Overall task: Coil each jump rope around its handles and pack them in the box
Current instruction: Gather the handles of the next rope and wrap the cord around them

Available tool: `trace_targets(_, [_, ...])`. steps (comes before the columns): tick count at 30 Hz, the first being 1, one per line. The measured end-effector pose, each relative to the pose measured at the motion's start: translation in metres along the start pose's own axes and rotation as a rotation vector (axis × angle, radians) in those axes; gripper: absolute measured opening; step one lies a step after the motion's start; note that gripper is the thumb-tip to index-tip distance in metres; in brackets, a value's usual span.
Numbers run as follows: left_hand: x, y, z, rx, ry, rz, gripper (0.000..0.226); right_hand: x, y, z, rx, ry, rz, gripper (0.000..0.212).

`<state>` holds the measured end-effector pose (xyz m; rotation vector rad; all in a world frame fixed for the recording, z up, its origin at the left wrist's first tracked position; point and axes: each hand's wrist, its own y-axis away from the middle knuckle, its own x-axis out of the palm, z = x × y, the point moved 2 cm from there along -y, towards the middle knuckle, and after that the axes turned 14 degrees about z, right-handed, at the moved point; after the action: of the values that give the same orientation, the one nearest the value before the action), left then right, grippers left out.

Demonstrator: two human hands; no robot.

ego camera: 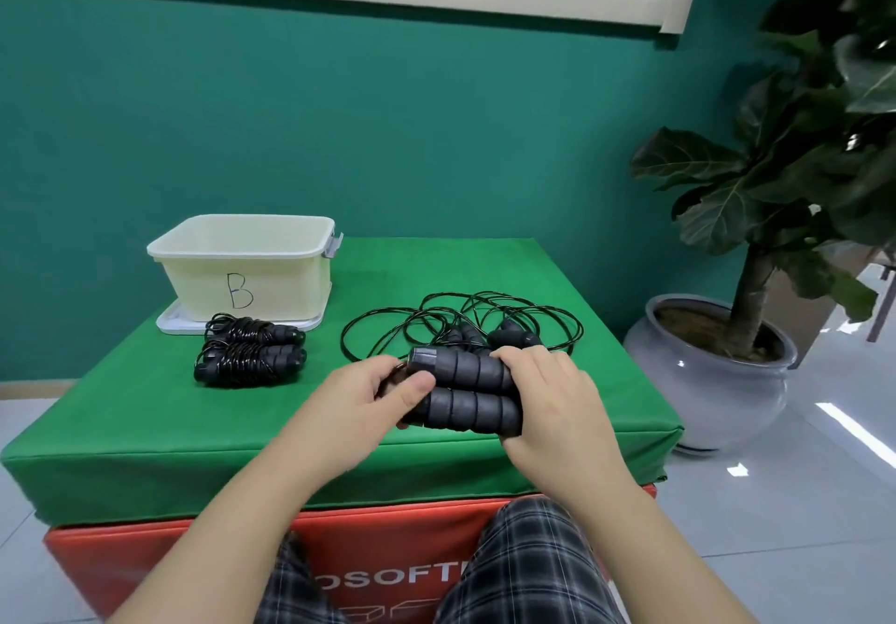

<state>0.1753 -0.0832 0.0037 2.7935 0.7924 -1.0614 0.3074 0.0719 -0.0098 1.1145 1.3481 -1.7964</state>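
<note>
Two black foam jump rope handles [468,393] lie side by side in front of me, held just above the green mat. My left hand [361,403] grips their left ends, thumb across the lower handle. My right hand [543,395] wraps their right ends. Behind the hands, loose black rope [388,332] lies in tangled loops with more black handles [509,332] among them. Two coiled jump ropes [249,349] rest side by side at the left. The cream box [247,245], marked "B", stands open on its white lid [169,325] at the back left.
The green mat [145,420] tops a red padded block [388,555]. A potted plant in a grey ceramic pot [712,381] stands on the floor at the right, close to the mat's edge. A teal wall is behind.
</note>
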Motion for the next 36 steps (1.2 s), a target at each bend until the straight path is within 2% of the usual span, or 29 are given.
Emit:
trace_targets(3, [-0.0014, -0.0005, 0.0043, -0.093, 0.013, 0.094, 0.071, -0.0005, -0.0004, 0.0016, -0.007, 0.006, 0.005, 0.052])
trace_targets(6, [-0.0023, 0.0016, 0.0059, -0.026, 0.127, 0.095, 0.058, 0.0004, -0.0004, 0.0008, -0.005, -0.018, 0.010, 0.052])
trace_targets(8, [-0.0017, 0.0014, 0.0046, 0.025, 0.119, 0.093, 0.048, 0.0009, -0.0014, -0.0005, 0.002, -0.041, 0.014, 0.050])
trace_targets(12, [-0.0007, 0.0015, 0.0054, 0.035, 0.116, 0.066, 0.054, -0.0008, -0.0034, -0.0025, 0.014, -0.046, 0.010, 0.050])
trace_targets(15, [-0.0010, -0.0001, 0.0028, 0.014, 0.150, 0.043, 0.049, -0.0034, -0.0043, -0.0039, 0.007, -0.037, -0.009, 0.052])
trace_targets(17, [-0.0014, -0.0004, 0.0035, 0.015, 0.168, 0.059, 0.052, -0.0035, -0.0044, -0.0042, 0.001, -0.022, -0.009, 0.052])
trace_targets(19, [-0.0016, 0.0012, 0.0055, 0.035, 0.177, 0.096, 0.044, -0.0020, -0.0042, -0.0051, 0.012, -0.013, -0.007, 0.054])
trace_targets(22, [0.0011, 0.0018, 0.0058, 0.012, 0.174, 0.137, 0.060, -0.0013, -0.0046, -0.0051, 0.024, -0.008, -0.005, 0.055])
trace_targets(25, [0.0019, -0.0013, 0.0004, -0.036, 0.150, 0.056, 0.051, -0.0019, -0.0057, -0.0024, 0.007, 0.020, 0.009, 0.053])
trace_targets(28, [0.0003, -0.0008, 0.0014, -0.006, 0.162, 0.087, 0.047, -0.0011, -0.0046, -0.0039, 0.016, 0.035, 0.020, 0.053])
trace_targets(30, [0.0003, 0.0006, 0.0041, 0.005, 0.170, 0.149, 0.057, -0.0012, -0.0043, -0.0060, 0.035, 0.012, 0.009, 0.053])
trace_targets(32, [0.0017, 0.0005, 0.0032, -0.067, 0.151, 0.130, 0.069, -0.0026, -0.0053, -0.0057, 0.032, 0.007, -0.003, 0.053])
trace_targets(34, [0.0020, -0.0012, 0.0003, -0.091, 0.112, 0.094, 0.059, -0.0037, -0.0061, -0.0040, 0.019, 0.026, 0.012, 0.052])
trace_targets(36, [0.0014, -0.0018, 0.0005, -0.043, 0.133, 0.107, 0.047, -0.0033, -0.0058, -0.0034, 0.015, 0.036, 0.034, 0.052])
